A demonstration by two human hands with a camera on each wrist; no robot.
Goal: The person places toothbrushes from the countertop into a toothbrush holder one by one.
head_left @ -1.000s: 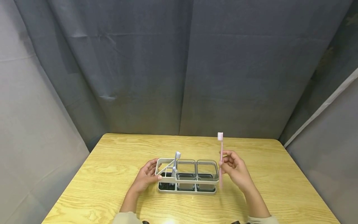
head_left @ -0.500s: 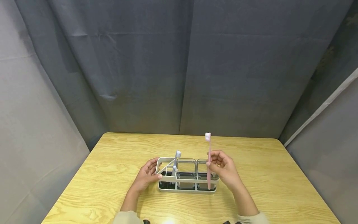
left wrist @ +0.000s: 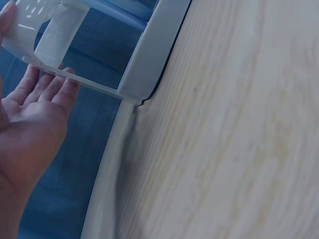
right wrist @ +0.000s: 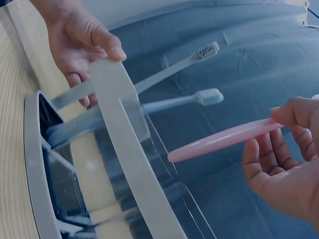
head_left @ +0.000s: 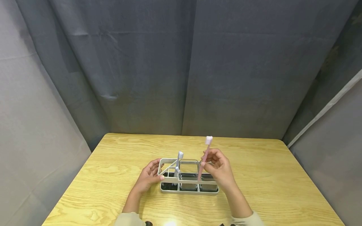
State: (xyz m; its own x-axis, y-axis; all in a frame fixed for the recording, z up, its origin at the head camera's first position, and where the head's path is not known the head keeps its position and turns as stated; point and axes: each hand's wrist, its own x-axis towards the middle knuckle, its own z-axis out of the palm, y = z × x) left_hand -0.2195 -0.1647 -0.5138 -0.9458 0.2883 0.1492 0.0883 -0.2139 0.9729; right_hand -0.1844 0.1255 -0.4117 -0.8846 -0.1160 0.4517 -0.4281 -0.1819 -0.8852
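Note:
A pale toothbrush holder stands on the table, with a dark base and an upper frame. My left hand grips the left end of that frame, thumb in front and fingers behind. My right hand pinches a pink toothbrush, bristles up and handle slanting down to the left. In the right wrist view, the handle's end is apart from the frame, beside the clear cup's rim. Two toothbrushes stand in the left part of the holder: a blue one and a greyish one.
Two clear cups sit side by side in the holder, a middle cup and a right cup. The wooden table runs back to a grey curtain, and further curtains hang at both sides.
My right hand has carried the pink toothbrush left, from beside the holder's right end to over the cups, and the brush has tilted. The left hand keeps its grip in place.

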